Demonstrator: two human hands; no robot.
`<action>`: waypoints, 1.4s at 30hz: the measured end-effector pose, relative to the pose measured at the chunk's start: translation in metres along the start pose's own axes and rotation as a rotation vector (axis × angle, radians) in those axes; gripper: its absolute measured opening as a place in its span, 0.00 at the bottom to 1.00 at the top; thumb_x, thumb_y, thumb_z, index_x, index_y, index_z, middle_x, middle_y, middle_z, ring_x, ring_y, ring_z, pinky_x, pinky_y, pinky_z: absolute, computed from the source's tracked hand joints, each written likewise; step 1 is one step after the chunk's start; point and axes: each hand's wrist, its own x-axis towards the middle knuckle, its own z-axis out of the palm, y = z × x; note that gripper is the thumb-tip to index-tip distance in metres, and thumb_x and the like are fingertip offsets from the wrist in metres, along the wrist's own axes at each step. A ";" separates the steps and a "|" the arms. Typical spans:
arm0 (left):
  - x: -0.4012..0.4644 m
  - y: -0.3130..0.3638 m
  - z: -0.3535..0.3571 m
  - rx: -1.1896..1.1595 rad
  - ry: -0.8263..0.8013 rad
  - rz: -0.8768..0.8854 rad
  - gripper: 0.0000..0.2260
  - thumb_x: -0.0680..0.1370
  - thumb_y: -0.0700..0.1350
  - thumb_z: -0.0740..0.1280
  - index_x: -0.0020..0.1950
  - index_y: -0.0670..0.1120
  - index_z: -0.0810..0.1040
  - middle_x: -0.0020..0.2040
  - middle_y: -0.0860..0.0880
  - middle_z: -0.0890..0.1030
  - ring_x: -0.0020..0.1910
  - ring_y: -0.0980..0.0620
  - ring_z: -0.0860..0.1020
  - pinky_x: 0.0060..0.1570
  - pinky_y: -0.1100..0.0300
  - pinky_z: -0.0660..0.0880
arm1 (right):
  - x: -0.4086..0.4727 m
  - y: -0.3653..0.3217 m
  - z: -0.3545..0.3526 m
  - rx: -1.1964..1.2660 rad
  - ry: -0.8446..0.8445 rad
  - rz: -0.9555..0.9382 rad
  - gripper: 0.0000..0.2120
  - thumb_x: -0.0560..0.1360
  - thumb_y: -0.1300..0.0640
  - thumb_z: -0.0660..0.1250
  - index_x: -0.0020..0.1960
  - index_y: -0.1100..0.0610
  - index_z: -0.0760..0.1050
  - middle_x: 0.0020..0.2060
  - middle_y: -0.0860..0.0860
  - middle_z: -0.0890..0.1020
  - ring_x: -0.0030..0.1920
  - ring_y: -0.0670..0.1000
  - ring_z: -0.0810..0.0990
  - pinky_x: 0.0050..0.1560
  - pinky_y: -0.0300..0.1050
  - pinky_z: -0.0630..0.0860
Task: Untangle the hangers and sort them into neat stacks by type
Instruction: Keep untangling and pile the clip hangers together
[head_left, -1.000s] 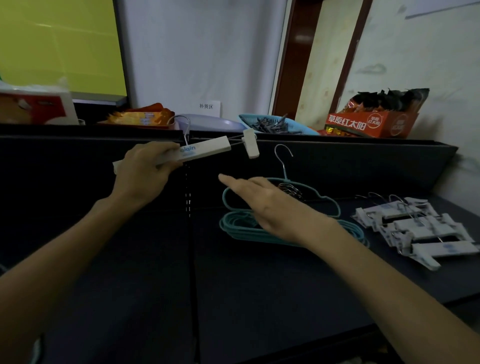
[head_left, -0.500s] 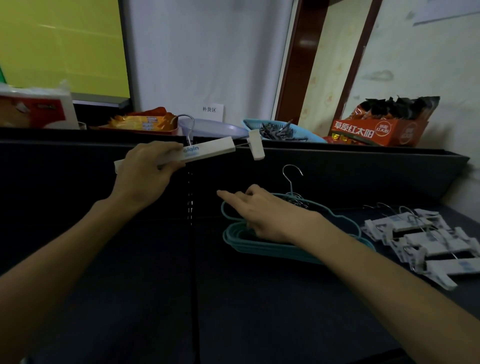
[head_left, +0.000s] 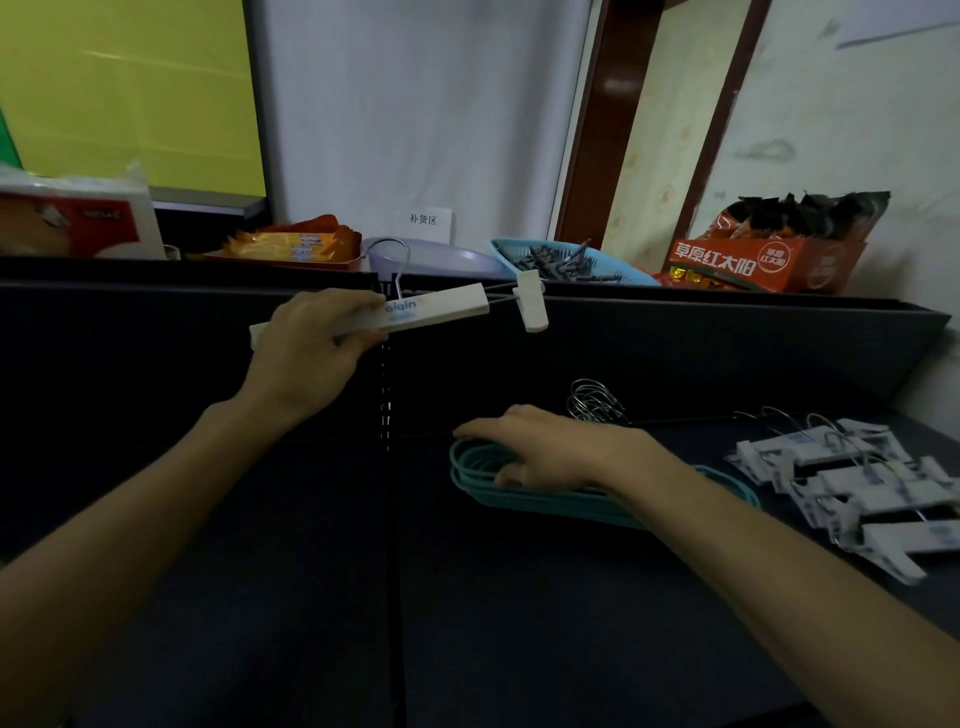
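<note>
our left hand (head_left: 306, 358) grips white clip hanger (head_left: 415, 312) aloft; our right hand (head_left: 545, 447), fingers relaxed, rests on teal hanger stack (head_left: 519, 499), dark tabletop (head_left: 519, 623)

We read "补货区" on the white paper sign (head_left: 430, 221), "草原红大阳" on the orange carton (head_left: 737, 262), and the partly covered blue letters "oiqin" on the white clip hanger (head_left: 415, 312)

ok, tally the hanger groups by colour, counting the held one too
teal stack: 1, right hand resting on it
white pile: 1
white hanger gripped by left hand: 1
Total: 3. Hangers within each group overlap too much to count.
</note>
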 end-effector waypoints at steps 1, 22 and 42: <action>0.000 0.002 0.000 -0.002 0.005 0.007 0.17 0.75 0.43 0.70 0.64 0.45 0.77 0.58 0.45 0.80 0.55 0.44 0.76 0.57 0.47 0.73 | -0.002 -0.001 0.000 0.001 0.016 -0.004 0.32 0.77 0.54 0.67 0.76 0.47 0.55 0.69 0.53 0.67 0.69 0.54 0.66 0.67 0.48 0.67; 0.000 0.205 0.110 -0.032 -0.093 0.319 0.18 0.75 0.40 0.70 0.65 0.42 0.76 0.58 0.42 0.79 0.51 0.39 0.77 0.47 0.46 0.74 | -0.233 0.112 0.051 -0.073 0.526 0.438 0.30 0.77 0.40 0.60 0.76 0.48 0.56 0.69 0.48 0.70 0.68 0.52 0.67 0.63 0.49 0.69; -0.047 0.438 0.243 0.038 -0.305 0.232 0.18 0.78 0.54 0.64 0.68 0.57 0.71 0.64 0.55 0.75 0.58 0.47 0.77 0.45 0.52 0.74 | -0.448 0.288 0.086 0.113 0.852 0.617 0.19 0.75 0.53 0.68 0.64 0.53 0.73 0.51 0.50 0.81 0.52 0.55 0.78 0.49 0.51 0.77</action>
